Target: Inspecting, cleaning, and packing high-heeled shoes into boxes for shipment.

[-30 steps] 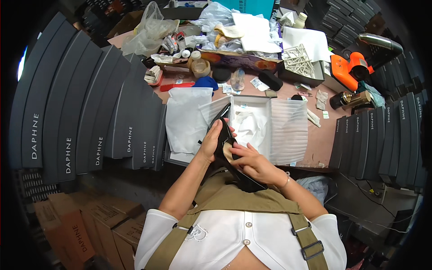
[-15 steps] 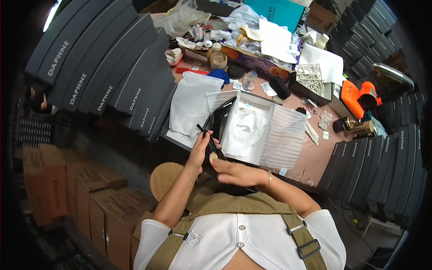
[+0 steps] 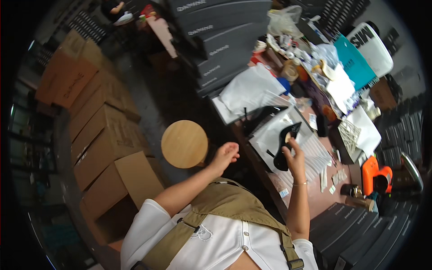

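My right hand (image 3: 295, 161) grips a glossy black shoe (image 3: 281, 155) by its heel end, over the open white shoebox (image 3: 261, 146). A thin strap sticks out from the shoe's side. A second black shoe (image 3: 263, 119) lies at the box's left edge, partly over white paper. My left hand (image 3: 224, 157) hangs off the table edge near the round wooden stool, fingers loosely curled and holding nothing. White tissue (image 3: 285, 118) lines the box, and a ribbed translucent sheet (image 3: 310, 157) spreads out from its right side.
Dark shoeboxes (image 3: 229, 45) are stacked at the table's far left, with more (image 3: 346, 220) at the near right. The wooden stool (image 3: 184, 144) stands left of the table. Brown cartons (image 3: 108, 144) line the floor. An orange tape dispenser (image 3: 377, 175) and a box of white sticks (image 3: 351, 135) sit to the right.
The view has swung left. My left hand has let go of the shoe and moved away to the left; my right hand now holds a shoe over the box.
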`<action>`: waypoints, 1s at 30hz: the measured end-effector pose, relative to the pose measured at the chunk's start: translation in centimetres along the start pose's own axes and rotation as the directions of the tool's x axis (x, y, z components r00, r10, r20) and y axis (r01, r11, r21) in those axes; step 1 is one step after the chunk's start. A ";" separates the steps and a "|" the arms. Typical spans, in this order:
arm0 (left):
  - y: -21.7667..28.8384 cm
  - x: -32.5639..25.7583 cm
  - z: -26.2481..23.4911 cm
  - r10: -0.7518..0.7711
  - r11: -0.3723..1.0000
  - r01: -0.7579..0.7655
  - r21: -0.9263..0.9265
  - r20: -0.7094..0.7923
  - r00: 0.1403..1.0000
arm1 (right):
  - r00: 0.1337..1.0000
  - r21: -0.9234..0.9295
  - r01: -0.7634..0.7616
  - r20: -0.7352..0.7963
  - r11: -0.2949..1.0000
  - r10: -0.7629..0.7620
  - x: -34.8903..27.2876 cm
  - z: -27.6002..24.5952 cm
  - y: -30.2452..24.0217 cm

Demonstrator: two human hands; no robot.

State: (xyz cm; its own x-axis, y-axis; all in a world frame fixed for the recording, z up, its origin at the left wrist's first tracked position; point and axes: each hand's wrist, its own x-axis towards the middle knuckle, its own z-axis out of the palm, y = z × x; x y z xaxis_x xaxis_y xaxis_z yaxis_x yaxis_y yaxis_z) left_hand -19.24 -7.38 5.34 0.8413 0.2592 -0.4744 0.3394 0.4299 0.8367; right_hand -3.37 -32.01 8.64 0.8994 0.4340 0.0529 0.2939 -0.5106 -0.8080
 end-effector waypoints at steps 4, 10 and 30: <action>-4.7 -5.1 -5.1 -0.126 0.992 0.125 -0.013 -0.074 0.989 | 0.997 0.355 -0.039 0.075 0.934 0.013 -1.2 4.8 -5.9; -6.7 -11.1 -15.9 -0.162 0.973 0.099 -0.210 -0.312 0.936 | 0.674 0.184 0.043 0.720 0.982 -0.164 -6.2 20.8 -11.1; -23.5 -15.5 -52.2 -0.101 0.845 0.434 0.313 -0.704 0.703 | 0.326 0.035 0.090 0.943 0.995 -0.063 -9.2 44.5 -21.1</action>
State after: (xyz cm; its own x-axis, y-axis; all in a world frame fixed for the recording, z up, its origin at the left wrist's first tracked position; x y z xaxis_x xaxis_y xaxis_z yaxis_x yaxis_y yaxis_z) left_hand -62.26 23.65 -21.24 0.2615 0.7476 -0.6105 0.7837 0.2048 0.5864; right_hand -32.21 7.76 -0.91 -0.0307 0.8737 -0.4856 0.3623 -0.4430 -0.8200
